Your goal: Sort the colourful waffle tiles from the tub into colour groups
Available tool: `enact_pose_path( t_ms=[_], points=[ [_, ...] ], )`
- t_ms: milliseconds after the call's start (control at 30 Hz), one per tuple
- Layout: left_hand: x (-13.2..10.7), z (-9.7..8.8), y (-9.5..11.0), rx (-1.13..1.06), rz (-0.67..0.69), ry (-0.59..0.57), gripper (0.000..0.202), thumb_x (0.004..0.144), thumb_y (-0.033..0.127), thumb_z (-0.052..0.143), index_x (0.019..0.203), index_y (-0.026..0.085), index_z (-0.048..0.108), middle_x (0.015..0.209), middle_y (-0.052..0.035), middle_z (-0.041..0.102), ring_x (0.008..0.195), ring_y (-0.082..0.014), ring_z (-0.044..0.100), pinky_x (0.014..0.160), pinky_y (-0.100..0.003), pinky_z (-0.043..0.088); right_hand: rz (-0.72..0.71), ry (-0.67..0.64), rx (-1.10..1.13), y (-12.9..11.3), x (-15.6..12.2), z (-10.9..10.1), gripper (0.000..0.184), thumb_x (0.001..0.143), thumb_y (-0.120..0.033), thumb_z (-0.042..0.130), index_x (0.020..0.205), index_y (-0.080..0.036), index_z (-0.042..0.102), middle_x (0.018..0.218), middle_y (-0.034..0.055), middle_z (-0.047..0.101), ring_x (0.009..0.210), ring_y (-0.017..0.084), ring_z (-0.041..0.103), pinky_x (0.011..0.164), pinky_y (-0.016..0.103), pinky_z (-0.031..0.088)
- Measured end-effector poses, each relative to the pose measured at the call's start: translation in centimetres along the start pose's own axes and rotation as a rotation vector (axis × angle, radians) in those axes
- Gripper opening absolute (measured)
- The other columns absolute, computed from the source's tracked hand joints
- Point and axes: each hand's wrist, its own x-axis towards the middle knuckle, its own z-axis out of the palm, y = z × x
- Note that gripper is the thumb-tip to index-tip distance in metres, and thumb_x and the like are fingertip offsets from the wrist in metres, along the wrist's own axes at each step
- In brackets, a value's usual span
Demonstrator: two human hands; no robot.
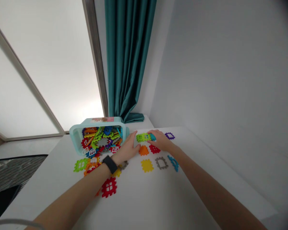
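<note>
My left hand point(127, 149), with a black band point(109, 164) on its wrist, has its thumb and index finger apart beside the left end of a lime-green interlocking building piece point(142, 137). Between the thumb and fingers of my right hand point(160, 140) is a blue interlocking building piece point(153, 137), which meets the right side of the green one. Just below the hands lie an orange piece point(143, 150) and a red piece point(154, 149), the latter partly hidden by my right hand. A yellow square piece point(147, 165) and a grey frame piece point(161, 163) are nearer to me.
A pale turquoise bin point(75, 140) lies on its side, full of mixed pieces, some spilling onto the white table point(134, 204). Red window piece point(109, 187), green window piece point(81, 164), blue piece point(173, 163) and purple frame point(169, 135) lie around. Teal curtain point(129, 57) hangs behind.
</note>
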Motion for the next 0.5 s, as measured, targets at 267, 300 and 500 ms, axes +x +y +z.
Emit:
enact_pose_path(
  t_ms=[267, 300, 500],
  points=[
    [0.2, -0.7, -0.9, 0.118, 0.016, 0.011, 0.066, 0.087, 0.018, 0.056, 0.148, 0.014, 0.032, 0.144, -0.0193, 0.046, 0.139, -0.0306, 0.042, 0.117, -0.052, 0.035, -0.013, -0.126, 0.029, 0.6, 2.4, 1.1, 0.036, 0.087, -0.031, 0.069, 0.121, -0.022, 0.059, 0.123, 0.0114, 0.066, 0.118, 0.028, 0.059, 0.105, 0.044, 0.041],
    [0.3, -0.7, -0.9, 0.124, 0.012, 0.014, 0.065, 0.086, 0.017, 0.056, 0.147, 0.014, 0.033, 0.142, -0.0194, 0.047, 0.138, -0.0305, 0.043, 0.117, -0.052, 0.035, -0.014, -0.131, 0.034, 0.6, 2.5, 1.2, 0.036, 0.087, -0.031, 0.069, 0.120, -0.022, 0.060, 0.123, 0.0116, 0.066, 0.118, 0.028, 0.059, 0.105, 0.044, 0.041],
    [1.1, 0.9, -1.3, 0.167, -0.067, -0.047, 0.063, 0.083, 0.008, 0.051, 0.144, 0.011, 0.036, 0.139, -0.0201, 0.048, 0.134, -0.0293, 0.047, 0.116, -0.046, 0.036, -0.014, -0.154, 0.053, 0.7, 3.0, 1.7, 0.037, 0.088, -0.032, 0.068, 0.122, -0.022, 0.058, 0.124, 0.0109, 0.067, 0.118, 0.027, 0.059, 0.104, 0.042, 0.041]
  ],
)
